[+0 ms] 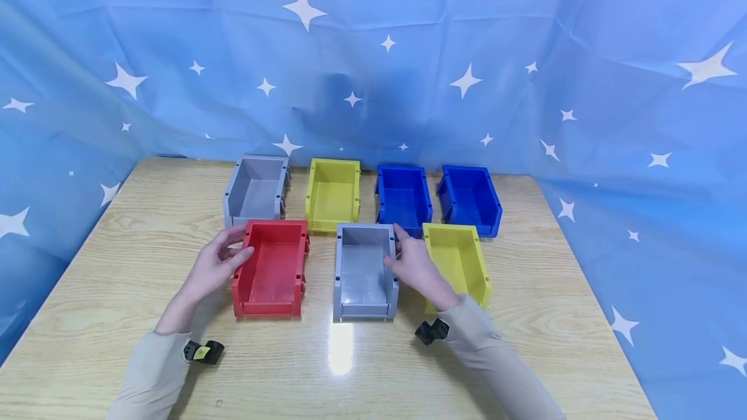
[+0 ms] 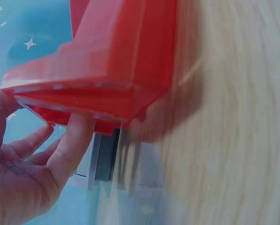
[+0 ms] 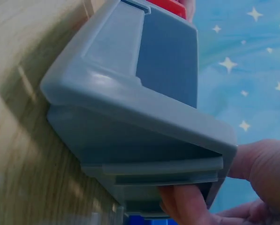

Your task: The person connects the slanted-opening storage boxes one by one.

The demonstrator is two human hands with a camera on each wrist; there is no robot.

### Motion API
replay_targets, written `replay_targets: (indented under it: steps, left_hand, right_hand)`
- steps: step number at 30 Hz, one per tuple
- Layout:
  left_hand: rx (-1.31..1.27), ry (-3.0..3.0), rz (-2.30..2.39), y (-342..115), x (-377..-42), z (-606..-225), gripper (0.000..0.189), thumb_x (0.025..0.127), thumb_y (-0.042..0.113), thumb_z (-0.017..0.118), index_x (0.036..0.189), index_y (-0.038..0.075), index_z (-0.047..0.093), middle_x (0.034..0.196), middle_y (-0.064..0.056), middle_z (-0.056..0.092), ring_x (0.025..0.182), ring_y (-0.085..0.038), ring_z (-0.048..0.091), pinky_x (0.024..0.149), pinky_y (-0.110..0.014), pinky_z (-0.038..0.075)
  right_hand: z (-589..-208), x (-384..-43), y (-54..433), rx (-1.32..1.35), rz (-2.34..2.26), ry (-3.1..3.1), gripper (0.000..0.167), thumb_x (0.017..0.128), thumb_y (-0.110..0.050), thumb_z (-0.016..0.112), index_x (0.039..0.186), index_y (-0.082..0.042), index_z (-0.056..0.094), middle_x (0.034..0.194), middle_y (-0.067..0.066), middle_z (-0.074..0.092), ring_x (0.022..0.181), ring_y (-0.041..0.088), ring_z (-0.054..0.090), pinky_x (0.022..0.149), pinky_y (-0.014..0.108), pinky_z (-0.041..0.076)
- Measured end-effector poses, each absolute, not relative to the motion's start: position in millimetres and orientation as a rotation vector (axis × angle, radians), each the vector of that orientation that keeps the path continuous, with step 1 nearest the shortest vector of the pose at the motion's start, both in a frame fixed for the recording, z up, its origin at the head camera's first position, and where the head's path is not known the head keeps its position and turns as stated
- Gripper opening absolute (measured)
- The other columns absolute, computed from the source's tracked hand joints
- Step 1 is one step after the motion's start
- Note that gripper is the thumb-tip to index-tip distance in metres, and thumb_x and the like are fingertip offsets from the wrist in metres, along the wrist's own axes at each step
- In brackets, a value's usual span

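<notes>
A red plastic storage bin point(image 1: 273, 271) stands in the front row on the left. My left hand point(image 1: 211, 268) holds its left wall, thumb over the rim and fingers on the outer side. In the left wrist view that hand point(image 2: 34, 164) reaches under the rim of the red bin point(image 2: 130, 51). Right of it is a grey storage bin point(image 1: 364, 274), whose right wall my right hand point(image 1: 419, 268) pinches between thumb and fingers. The right wrist view shows fingers point(image 3: 184, 201) tucked below the side ledge of the grey bin point(image 3: 130, 108).
A yellow bin point(image 1: 458, 258) sits right of the grey one, partly behind my right arm. Behind them stand another grey bin point(image 1: 259, 190), a yellow bin point(image 1: 334, 190) and two blue bins point(image 1: 404, 196). A blue starred cloth point(image 1: 373, 83) hangs behind the wooden table point(image 1: 292, 368).
</notes>
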State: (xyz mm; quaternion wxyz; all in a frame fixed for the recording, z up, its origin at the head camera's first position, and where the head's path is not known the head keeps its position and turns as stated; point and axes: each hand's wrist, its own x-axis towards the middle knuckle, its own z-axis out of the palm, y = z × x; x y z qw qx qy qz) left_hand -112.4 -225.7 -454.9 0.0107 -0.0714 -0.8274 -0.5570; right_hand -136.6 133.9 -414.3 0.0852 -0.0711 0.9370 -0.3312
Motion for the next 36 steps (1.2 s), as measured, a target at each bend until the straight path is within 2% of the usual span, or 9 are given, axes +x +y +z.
replay_targets:
  steps: [3,6,10,17,21,28,36]
  left_hand:
    - [-0.181,-2.582,-1.787,-224.9,-111.6,-454.7,0.048,0.092,0.004,0.057,0.135,-0.005,0.04,0.126,-0.032,0.049,0.098,-0.041,0.06,0.071,-0.03,0.056]
    - [-0.152,-2.578,-1.822,-224.5,-111.0,-454.4,0.049,0.092,0.005,0.057,0.136,-0.005,0.039,0.127,-0.032,0.048,0.101,-0.047,0.057,0.072,-0.032,0.055]
    - [-0.133,-2.568,-1.848,-224.5,-110.2,-453.6,0.05,0.092,0.006,0.057,0.137,-0.004,0.038,0.128,-0.03,0.047,0.101,-0.047,0.057,0.072,-0.031,0.055]
    - [-0.124,-2.567,-1.85,-225.5,-109.7,-452.7,0.051,0.093,0.009,0.057,0.139,-0.002,0.038,0.13,-0.03,0.047,0.103,-0.045,0.057,0.073,-0.033,0.055]
    - [-0.118,-2.579,-1.843,-225.6,-110.2,-452.5,0.051,0.093,0.01,0.057,0.139,-0.001,0.038,0.13,-0.029,0.047,0.103,-0.044,0.057,0.072,-0.029,0.055]
    - [-0.115,-2.592,-1.837,-225.2,-109.8,-451.7,0.051,0.093,0.009,0.057,0.139,-0.002,0.037,0.13,-0.029,0.047,0.104,-0.044,0.057,0.075,-0.035,0.055]
    - [-0.108,-2.596,-1.842,-225.2,-108.9,-450.1,0.051,0.093,0.01,0.057,0.139,-0.001,0.037,0.131,-0.028,0.046,0.106,-0.044,0.056,0.075,-0.033,0.055]
  right_hand:
    - [-414.8,-136.8,133.9,-0.202,-1.008,2.791,0.069,0.083,-0.006,0.066,0.142,0.006,0.032,0.086,0.012,0.067,0.046,0.014,0.049,0.044,0.025,0.041]
    - [-415.3,-136.6,133.4,-0.194,-1.032,2.785,0.066,0.082,-0.006,0.066,0.14,0.004,0.037,0.089,0.012,0.067,0.052,0.013,0.053,0.047,0.025,0.044]
    - [-414.5,-135.9,131.9,-0.217,-1.099,2.783,0.061,0.082,-0.005,0.066,0.137,0.002,0.043,0.087,0.011,0.067,0.061,0.014,0.056,0.051,0.024,0.047]
    - [-409.1,-137.6,125.4,-0.327,-1.273,2.818,0.055,0.077,0.0,0.065,0.13,0.007,0.05,0.077,0.007,0.065,0.062,0.013,0.054,0.053,0.022,0.045]
    - [-403.1,-137.4,119.4,-0.322,-1.335,2.8,0.054,0.078,0.0,0.064,0.13,0.006,0.051,0.076,0.007,0.064,0.06,0.013,0.053,0.052,0.021,0.043]
    - [-394.6,-137.0,109.4,-0.311,-1.387,2.771,0.054,0.079,0.001,0.063,0.131,0.005,0.05,0.077,0.007,0.062,0.061,0.014,0.053,0.05,0.02,0.04]
    - [-392.4,-140.4,100.7,-0.29,-1.415,2.761,0.055,0.078,0.001,0.063,0.131,0.006,0.049,0.081,0.009,0.064,0.062,0.014,0.054,0.051,0.021,0.043]
